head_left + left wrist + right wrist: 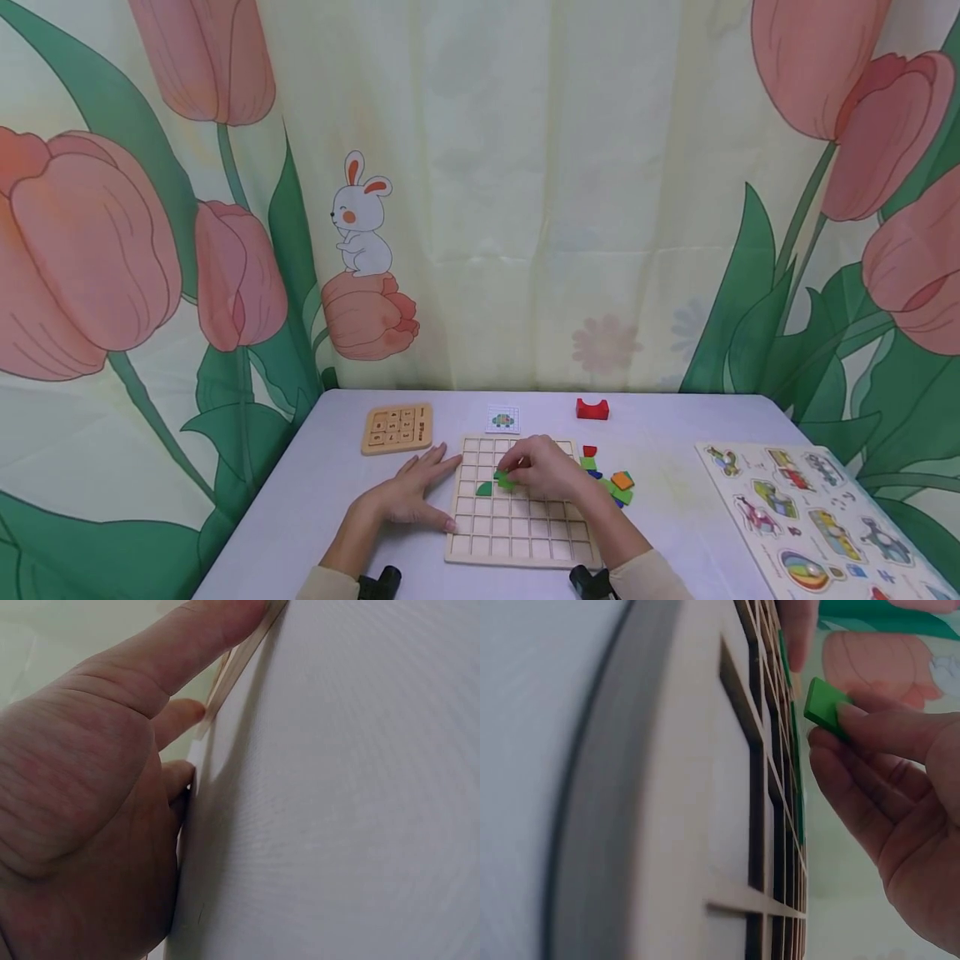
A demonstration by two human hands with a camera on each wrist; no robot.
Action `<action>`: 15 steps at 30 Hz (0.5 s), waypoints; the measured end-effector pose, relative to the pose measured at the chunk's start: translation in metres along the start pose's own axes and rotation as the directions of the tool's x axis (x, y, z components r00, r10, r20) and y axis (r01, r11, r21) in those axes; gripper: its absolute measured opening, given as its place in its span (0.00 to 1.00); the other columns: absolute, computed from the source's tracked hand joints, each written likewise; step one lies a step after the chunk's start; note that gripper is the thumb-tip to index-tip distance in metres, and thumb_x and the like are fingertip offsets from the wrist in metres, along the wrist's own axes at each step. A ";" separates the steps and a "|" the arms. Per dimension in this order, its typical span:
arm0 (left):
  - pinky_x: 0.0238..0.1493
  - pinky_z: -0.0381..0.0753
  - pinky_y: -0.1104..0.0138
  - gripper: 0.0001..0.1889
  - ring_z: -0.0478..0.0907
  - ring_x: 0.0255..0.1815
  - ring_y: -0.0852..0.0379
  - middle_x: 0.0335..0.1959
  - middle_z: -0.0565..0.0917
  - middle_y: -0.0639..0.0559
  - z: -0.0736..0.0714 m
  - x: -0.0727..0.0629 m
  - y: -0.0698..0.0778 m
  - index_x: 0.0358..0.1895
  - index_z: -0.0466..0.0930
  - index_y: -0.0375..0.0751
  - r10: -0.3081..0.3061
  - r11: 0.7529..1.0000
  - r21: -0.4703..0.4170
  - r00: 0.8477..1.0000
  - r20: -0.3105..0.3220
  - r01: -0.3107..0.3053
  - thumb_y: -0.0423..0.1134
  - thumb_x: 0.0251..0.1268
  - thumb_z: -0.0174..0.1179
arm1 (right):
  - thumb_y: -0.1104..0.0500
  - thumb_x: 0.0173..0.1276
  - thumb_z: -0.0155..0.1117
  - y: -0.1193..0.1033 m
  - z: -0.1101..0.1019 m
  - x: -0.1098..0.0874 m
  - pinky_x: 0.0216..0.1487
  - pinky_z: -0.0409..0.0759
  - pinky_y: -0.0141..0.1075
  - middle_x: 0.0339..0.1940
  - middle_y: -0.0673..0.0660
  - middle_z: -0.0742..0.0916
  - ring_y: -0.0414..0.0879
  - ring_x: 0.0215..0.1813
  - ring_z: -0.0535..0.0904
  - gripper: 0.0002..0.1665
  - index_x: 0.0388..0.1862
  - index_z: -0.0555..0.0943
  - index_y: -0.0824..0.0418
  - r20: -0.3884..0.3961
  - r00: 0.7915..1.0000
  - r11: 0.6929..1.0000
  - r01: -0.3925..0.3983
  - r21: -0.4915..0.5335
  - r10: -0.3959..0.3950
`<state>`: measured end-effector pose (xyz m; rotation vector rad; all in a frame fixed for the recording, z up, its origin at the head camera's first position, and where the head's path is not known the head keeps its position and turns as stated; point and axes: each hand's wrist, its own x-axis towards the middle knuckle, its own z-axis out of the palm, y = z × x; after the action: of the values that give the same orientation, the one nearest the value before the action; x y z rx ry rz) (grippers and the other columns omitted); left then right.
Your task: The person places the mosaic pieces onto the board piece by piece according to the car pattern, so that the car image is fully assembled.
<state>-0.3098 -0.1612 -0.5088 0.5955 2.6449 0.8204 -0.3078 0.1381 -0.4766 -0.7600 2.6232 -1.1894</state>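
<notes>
A wooden grid board lies on the table. My left hand rests spread at its left side, and the thumb and a fingertip touch the frame. Over the upper part of the grid, my right hand pinches a green square tile between thumb and fingers; the tile is tilted and apart from the board. A green piece with a rounded side sits in a cell to the left. More green shows in cells under the right hand, partly hidden by the fingers.
Loose coloured tiles lie right of the board. Behind it are a pattern card, a wooden number board and a red block. A picture puzzle board lies at the right.
</notes>
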 end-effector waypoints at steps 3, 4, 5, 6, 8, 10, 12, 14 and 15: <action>0.82 0.42 0.31 0.58 0.39 0.87 0.34 0.88 0.48 0.46 -0.001 0.000 0.001 0.82 0.60 0.65 -0.001 1.000 -0.001 1.000 -0.004 0.001 0.70 0.42 0.78 | 0.63 0.70 0.72 -0.003 0.003 0.003 0.46 0.82 0.31 0.44 0.45 0.91 0.43 0.47 0.80 0.10 0.47 0.92 0.53 0.021 1.000 0.999 0.016 -0.037 -0.016; 0.81 0.42 0.30 0.58 0.39 0.87 0.33 0.88 0.48 0.46 -0.001 -0.001 0.002 0.82 0.61 0.65 -0.002 1.000 -0.002 1.000 -0.005 0.002 0.69 0.42 0.78 | 0.63 0.70 0.72 -0.004 0.004 0.003 0.47 0.82 0.31 0.44 0.45 0.91 0.42 0.47 0.80 0.10 0.47 0.92 0.53 0.027 0.999 0.999 0.018 -0.047 -0.017; 0.81 0.42 0.30 0.58 0.39 0.87 0.33 0.88 0.48 0.46 -0.001 -0.001 0.002 0.82 0.61 0.65 -0.003 1.000 -0.002 1.000 -0.005 0.003 0.69 0.43 0.78 | 0.63 0.70 0.72 -0.004 0.004 0.004 0.48 0.82 0.32 0.44 0.44 0.91 0.42 0.47 0.80 0.10 0.47 0.92 0.54 0.032 0.999 0.998 0.019 -0.053 -0.017; 0.81 0.43 0.30 0.58 0.40 0.87 0.32 0.88 0.48 0.46 -0.001 -0.001 0.003 0.82 0.61 0.65 -0.003 1.000 -0.003 1.000 -0.006 0.003 0.69 0.43 0.78 | 0.63 0.70 0.72 -0.005 0.005 0.005 0.49 0.82 0.33 0.44 0.44 0.91 0.42 0.47 0.80 0.10 0.46 0.93 0.54 0.036 0.999 0.998 0.019 -0.058 -0.017; 0.81 0.43 0.29 0.58 0.40 0.87 0.31 0.88 0.48 0.45 -0.001 -0.002 0.003 0.82 0.61 0.64 -0.005 1.000 -0.007 1.000 -0.005 0.005 0.68 0.43 0.79 | 0.63 0.70 0.72 -0.005 0.007 0.006 0.51 0.83 0.33 0.43 0.43 0.91 0.41 0.48 0.80 0.09 0.45 0.93 0.53 0.042 0.999 0.997 0.019 -0.069 -0.016; 0.80 0.43 0.29 0.58 0.40 0.87 0.31 0.88 0.49 0.45 -0.001 -0.002 0.004 0.82 0.61 0.63 -0.006 1.000 -0.009 1.000 -0.005 0.006 0.68 0.43 0.79 | 0.63 0.70 0.72 -0.005 0.008 0.007 0.52 0.83 0.34 0.43 0.43 0.91 0.40 0.48 0.80 0.09 0.45 0.93 0.52 0.047 0.999 0.997 0.021 -0.077 -0.017; 0.81 0.43 0.29 0.58 0.40 0.87 0.31 0.87 0.49 0.45 -0.001 -0.002 0.005 0.82 0.62 0.63 -0.007 1.000 -0.012 1.000 -0.007 0.007 0.68 0.42 0.79 | 0.63 0.69 0.72 -0.006 0.009 0.008 0.52 0.83 0.33 0.43 0.42 0.91 0.39 0.48 0.81 0.10 0.44 0.93 0.52 0.052 0.998 0.996 0.025 -0.084 -0.021; 0.81 0.43 0.29 0.58 0.40 0.87 0.32 0.87 0.49 0.45 -0.001 -0.002 0.005 0.82 0.62 0.63 -0.006 1.000 -0.012 1.000 -0.006 0.006 0.68 0.42 0.79 | 0.64 0.69 0.72 -0.006 0.010 0.008 0.51 0.84 0.32 0.43 0.43 0.92 0.38 0.48 0.81 0.10 0.44 0.93 0.52 0.056 0.998 0.996 0.024 -0.084 -0.020; 0.81 0.42 0.30 0.58 0.40 0.87 0.32 0.87 0.49 0.45 0.000 -0.002 0.005 0.82 0.62 0.62 -0.005 1.000 -0.014 1.000 -0.006 0.005 0.68 0.42 0.79 | 0.64 0.69 0.72 -0.006 0.010 0.008 0.51 0.84 0.31 0.43 0.43 0.92 0.38 0.47 0.81 0.10 0.44 0.93 0.52 0.056 0.998 0.996 0.027 -0.082 -0.023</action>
<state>-0.3064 -0.1588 -0.5051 0.5834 2.6432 0.8398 -0.3092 0.1237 -0.4787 -0.8308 2.6395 -1.0554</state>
